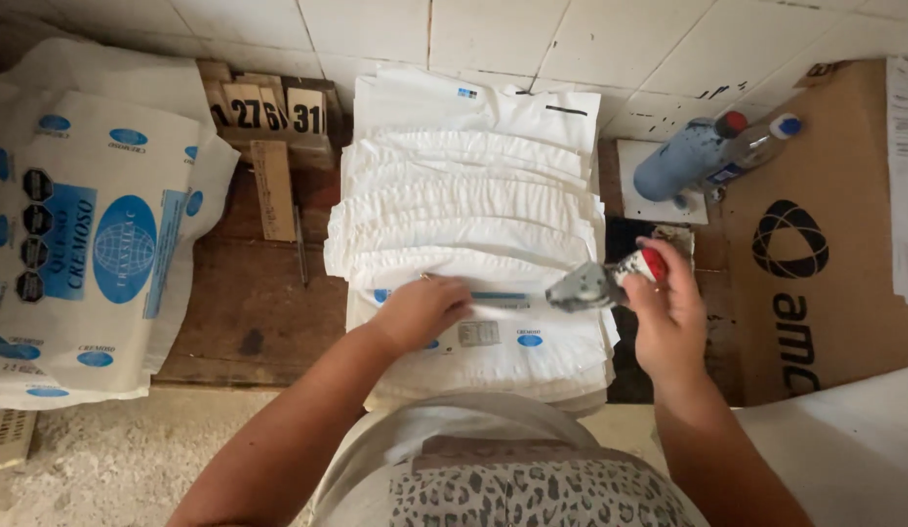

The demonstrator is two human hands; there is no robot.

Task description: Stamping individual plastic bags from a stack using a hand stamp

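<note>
— What are the hands doing right now?

— The left hand (422, 310) lies flat, fingers bent down, pressing on the top bag of a big stack of white bags (473, 229). The stack sits in the middle of the wooden table (249, 312), from the near edge to the far edge. The right hand (668, 307) is closed tight around a stamp tool (610, 283) with a grey metal head and a red and white handle. The head touches the top bag, just right of the left hand.

— So which step is this?

— I think it is the marking step. One hand keeps the bag still, the other pushes the stamp onto it, near the small blue spots.

— What does the next move need?

— I think a straight lift, so the mark does not smear, and a steady left hand.

— What else is there?

— More printed bags (83, 244) hang over the left edge. Wooden number blocks (268, 107) stand at the far edge. Two bottles (712, 151) lie to the right, by a brown cardboard box (805, 244).
</note>
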